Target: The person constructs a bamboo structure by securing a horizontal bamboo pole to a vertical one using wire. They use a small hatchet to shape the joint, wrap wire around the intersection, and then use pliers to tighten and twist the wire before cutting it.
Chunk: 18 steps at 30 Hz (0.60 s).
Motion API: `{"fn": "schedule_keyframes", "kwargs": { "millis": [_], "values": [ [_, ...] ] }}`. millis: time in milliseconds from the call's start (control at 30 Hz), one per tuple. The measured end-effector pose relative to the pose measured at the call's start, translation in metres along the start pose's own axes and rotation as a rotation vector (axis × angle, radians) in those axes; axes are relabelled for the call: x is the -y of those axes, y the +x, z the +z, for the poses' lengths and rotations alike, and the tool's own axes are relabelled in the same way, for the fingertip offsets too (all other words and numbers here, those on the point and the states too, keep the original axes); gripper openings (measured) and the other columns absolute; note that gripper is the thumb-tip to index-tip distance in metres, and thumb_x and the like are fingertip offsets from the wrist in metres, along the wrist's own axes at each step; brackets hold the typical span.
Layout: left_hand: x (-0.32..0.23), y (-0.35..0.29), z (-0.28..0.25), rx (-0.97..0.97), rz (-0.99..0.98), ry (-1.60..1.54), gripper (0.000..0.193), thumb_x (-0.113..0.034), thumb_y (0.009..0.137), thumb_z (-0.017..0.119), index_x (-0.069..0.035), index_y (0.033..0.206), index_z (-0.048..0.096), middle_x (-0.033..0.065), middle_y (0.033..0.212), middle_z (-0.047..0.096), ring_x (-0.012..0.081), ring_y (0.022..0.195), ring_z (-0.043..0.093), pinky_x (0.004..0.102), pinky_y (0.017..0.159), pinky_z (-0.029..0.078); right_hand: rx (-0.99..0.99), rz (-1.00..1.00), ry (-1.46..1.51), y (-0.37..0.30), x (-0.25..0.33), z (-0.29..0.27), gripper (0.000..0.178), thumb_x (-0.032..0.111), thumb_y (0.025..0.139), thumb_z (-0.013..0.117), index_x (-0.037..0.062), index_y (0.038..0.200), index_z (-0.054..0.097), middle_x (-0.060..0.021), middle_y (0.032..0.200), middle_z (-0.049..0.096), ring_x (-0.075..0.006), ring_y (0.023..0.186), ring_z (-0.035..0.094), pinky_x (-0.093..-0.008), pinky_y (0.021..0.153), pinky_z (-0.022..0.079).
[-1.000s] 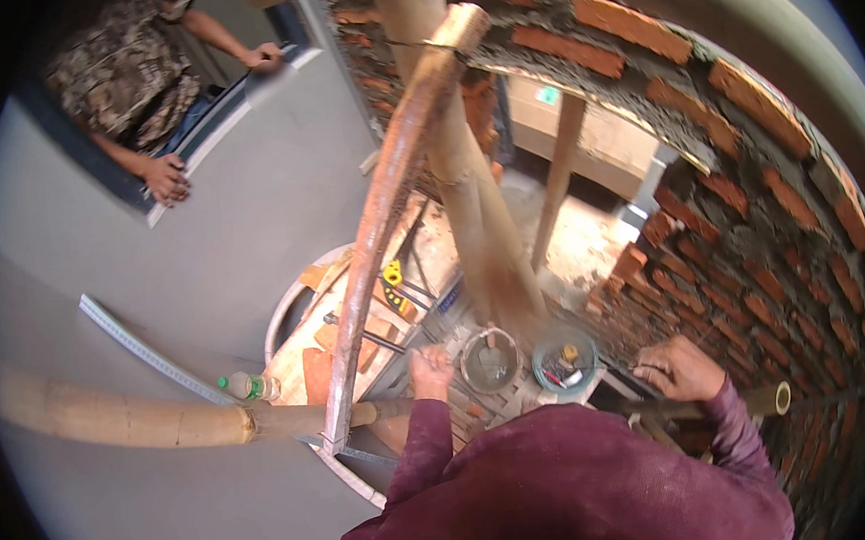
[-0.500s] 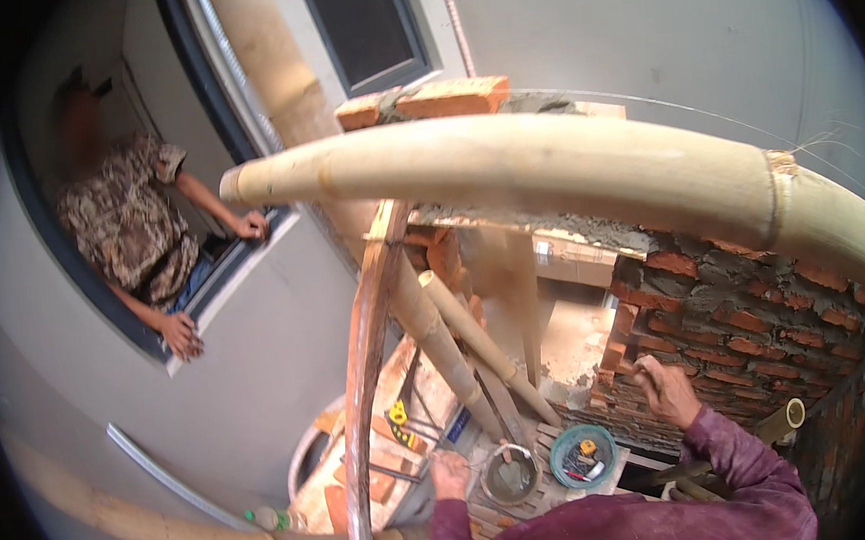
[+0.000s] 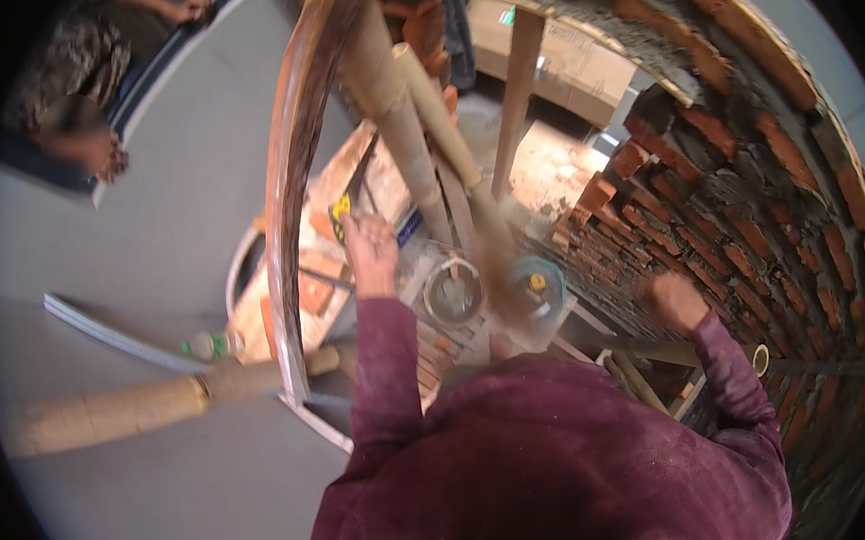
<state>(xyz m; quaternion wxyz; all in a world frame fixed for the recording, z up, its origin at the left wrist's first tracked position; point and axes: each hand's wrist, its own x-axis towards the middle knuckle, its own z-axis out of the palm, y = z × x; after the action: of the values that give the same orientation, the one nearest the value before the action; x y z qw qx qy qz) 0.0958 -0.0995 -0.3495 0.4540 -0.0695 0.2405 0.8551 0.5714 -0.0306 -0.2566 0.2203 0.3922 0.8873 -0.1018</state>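
My left hand [image 3: 371, 254] reaches over a wooden board, right against a yellow and black handle [image 3: 341, 216] that looks like a saw's. Its fingertips are partly hidden, so whether they close on the handle does not show. To the right of it stands a round bucket [image 3: 455, 314] with grey mortar and a tool's handle sticking up. A teal basin [image 3: 554, 312] beside that holds a yellow item and other small things. My right hand [image 3: 674, 303], slightly blurred, is curled closed near the brick wall [image 3: 749, 208]; anything inside it is hidden.
A reddish timber post [image 3: 291, 180] rises left of my left arm. Bamboo poles [image 3: 379, 83] lean beyond the board, and another pole [image 3: 112, 413] lies at left. A green-capped bottle [image 3: 212, 346] is near it. A person's hand [image 3: 191, 6] rests at a window edge, upper left.
The view has tipped downward, and the large bamboo pole across the top has left the picture. My left hand has moved forward from beside the bucket to the yellow and black handle.
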Motion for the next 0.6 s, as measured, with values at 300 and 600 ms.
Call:
{"fn": "schedule_keyframes", "kwargs": {
  "millis": [300,600],
  "values": [
    [-0.027,-0.020,-0.044,0.076,-0.143,-0.195,0.037,-0.040,0.101,0.034,-0.012,0.080,0.045,-0.0049,0.054,0.027,0.0076,0.043,0.023,0.0228,0.038,0.022,-0.773,0.184,0.214,0.009,-0.006,-0.028,0.013,0.014,0.085,0.057,0.0072,0.095,0.062,-0.0081,0.065,0.058,-0.0158,0.058,0.057,-0.0327,0.050,0.043],
    [-0.057,0.025,-0.109,-0.120,-0.056,-0.196,0.038,-0.040,0.102,0.030,-0.011,0.083,0.045,-0.0050,0.055,0.031,0.0082,0.043,0.027,0.0229,0.037,0.022,-0.085,-0.468,1.702,-0.040,0.088,-0.078,0.025,0.022,0.096,0.053,0.0060,0.077,0.055,-0.0029,0.057,0.054,-0.0110,0.047,0.048,-0.0251,0.047,0.041]
  ]
}}
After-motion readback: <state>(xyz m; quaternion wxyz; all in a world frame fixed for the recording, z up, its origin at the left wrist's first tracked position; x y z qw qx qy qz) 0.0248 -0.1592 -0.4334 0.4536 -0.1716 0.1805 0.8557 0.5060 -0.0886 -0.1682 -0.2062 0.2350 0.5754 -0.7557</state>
